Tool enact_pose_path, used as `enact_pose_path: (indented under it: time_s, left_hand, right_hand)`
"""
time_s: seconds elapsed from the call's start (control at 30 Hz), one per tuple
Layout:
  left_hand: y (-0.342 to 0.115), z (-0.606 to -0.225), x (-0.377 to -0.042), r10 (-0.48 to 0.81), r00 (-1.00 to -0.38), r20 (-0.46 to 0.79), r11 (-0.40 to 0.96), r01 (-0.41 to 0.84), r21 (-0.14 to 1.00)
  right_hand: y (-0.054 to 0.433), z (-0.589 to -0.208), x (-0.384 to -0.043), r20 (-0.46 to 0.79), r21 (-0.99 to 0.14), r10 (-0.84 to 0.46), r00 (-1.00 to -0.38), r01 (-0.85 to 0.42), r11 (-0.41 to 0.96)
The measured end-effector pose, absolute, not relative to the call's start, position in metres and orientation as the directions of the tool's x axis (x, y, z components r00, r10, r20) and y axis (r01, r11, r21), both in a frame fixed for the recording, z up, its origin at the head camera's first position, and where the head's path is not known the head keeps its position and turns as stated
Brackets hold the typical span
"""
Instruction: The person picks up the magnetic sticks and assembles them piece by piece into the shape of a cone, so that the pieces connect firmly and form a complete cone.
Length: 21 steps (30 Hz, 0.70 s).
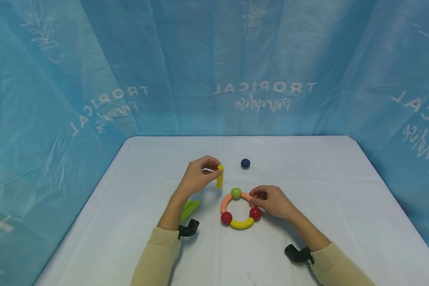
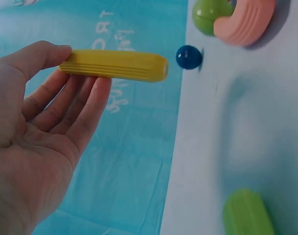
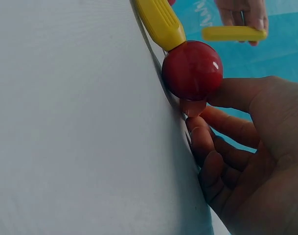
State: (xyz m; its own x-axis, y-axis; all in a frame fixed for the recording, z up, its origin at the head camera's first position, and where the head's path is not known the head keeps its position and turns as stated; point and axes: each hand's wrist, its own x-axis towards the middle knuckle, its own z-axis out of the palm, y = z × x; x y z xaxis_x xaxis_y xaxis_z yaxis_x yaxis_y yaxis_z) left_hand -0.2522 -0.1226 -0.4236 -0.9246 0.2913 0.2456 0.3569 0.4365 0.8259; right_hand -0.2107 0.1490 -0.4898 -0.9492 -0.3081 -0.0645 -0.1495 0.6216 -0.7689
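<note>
Between thumb and fingertips, my left hand pinches a yellow ribbed stick, held upright above the table with a hole showing in its end. A ring of toy pieces lies to the right of it. Its parts are a green ball, two red balls, a curved yellow piece and two curved salmon pieces. My right hand grips the right-hand salmon piece close to its red ball; the fingers partly cover that piece.
A dark blue ball sits on the white table beyond the ring. Green sticks lie beside my left forearm, partly hidden by it. A blue printed curtain surrounds the table's back and sides.
</note>
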Motion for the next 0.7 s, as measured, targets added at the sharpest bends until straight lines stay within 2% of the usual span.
enact_pose_path:
  time_s: [0.3,0.7]
  left_hand:
    - [-0.107,-0.432,-0.249,0.314,-0.916,0.249,0.418,0.369,0.830]
    - [-0.093,-0.434,-0.243,0.332,-0.893,0.304,0.291,0.404,0.867]
  right_hand:
    - [0.151,-0.490,-0.210,-0.072,-0.756,-0.308,-0.949,-0.150,0.637]
    - [0.152,-0.493,-0.210,-0.053,-0.762,-0.312,-0.949,-0.163,0.626]
